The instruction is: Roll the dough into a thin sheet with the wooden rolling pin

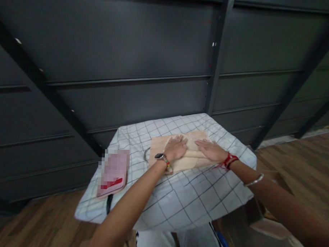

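My left hand (176,147) and right hand (210,149) both lie open and flat, palms down, fingers stretched out, gripping nothing; they press side by side on the folded beige cloth (188,163). It sits toward the far side of the table (183,210), on the checked tablecloth (137,131)

The tablecloth worries me most: it looks loose and hangs over the near edge, so if I push forward too hard the whole sheet could slide and bunch up, dragging the fold out of line. My hands cover only the middle, so I think the free ends of the beige cloth could spring up or creep askew. A thin metal ring (146,154) touches its left edge and could get caught underneath. A sliding sheet might also carry the pink case (113,170) near the left edge off the table
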### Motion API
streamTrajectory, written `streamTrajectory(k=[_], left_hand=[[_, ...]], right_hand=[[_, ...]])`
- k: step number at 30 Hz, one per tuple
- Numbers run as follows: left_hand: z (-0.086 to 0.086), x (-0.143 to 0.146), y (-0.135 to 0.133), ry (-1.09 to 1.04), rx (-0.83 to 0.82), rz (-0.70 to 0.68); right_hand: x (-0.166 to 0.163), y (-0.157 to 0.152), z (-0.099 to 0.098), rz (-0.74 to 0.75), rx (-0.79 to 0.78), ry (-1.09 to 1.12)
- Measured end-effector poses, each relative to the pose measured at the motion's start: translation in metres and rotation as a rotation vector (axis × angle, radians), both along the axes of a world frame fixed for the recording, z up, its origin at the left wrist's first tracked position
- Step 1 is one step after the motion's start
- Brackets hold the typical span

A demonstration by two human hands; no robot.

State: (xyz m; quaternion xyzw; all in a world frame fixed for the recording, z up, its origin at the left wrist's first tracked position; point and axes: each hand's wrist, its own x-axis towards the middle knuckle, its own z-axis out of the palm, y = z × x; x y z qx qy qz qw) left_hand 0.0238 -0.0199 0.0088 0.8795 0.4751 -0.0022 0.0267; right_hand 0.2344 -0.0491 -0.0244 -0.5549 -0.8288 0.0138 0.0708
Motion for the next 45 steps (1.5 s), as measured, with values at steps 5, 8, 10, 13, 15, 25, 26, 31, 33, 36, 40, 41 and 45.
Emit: streamTrajectory(k=[5,8,10,13,15,25,26,31,33,36,40,41,45], left_hand=[[-0.002,-0.003,-0.004,-0.033,0.038,-0.050],[-0.002,0.000,0.000,-0.001,-0.011,0.016],[-0.002,0.000,0.000,-0.006,-0.018,0.005],[-0.003,-0.002,-0.003,-0.039,-0.002,-0.054],[-0.003,-0.001,-0.003,-0.045,-0.005,-0.039],[0.002,0.003,-0.017,-0.019,0.000,0.005],[0.002,0.004,-0.017,-0.008,-0.005,0.026],[0.001,0.002,-0.021,-0.039,0.015,-0.020],[0.001,0.003,-0.020,-0.060,0.002,-0.014],[0.003,0.005,-0.019,-0.068,-0.027,0.039],[0.002,0.003,-0.028,-0.071,-0.002,-0.009],[0.001,0.003,-0.029,-0.068,0.014,-0.027],[0.001,0.006,-0.025,-0.033,-0.003,0.054]], right_hand=[[0.002,-0.003,-0.005,0.148,0.133,-0.013],[0.000,0.000,-0.001,-0.033,0.060,0.005],[-0.002,-0.002,0.001,-0.016,0.085,-0.007],[-0.003,-0.008,0.001,0.091,0.155,-0.018],[-0.003,-0.009,0.001,0.055,0.149,-0.009],[-0.007,-0.018,-0.001,0.047,0.262,-0.052],[-0.007,-0.018,-0.001,0.018,0.256,-0.059],[-0.007,-0.021,0.000,0.069,0.205,-0.038],[-0.008,-0.018,0.002,0.058,0.159,-0.022],[-0.008,-0.011,0.005,-0.053,0.073,-0.008],[-0.007,-0.019,0.002,0.029,0.102,-0.001],[-0.006,-0.022,0.002,0.062,0.116,0.001],[-0.008,-0.020,0.005,-0.026,0.061,0.012]])
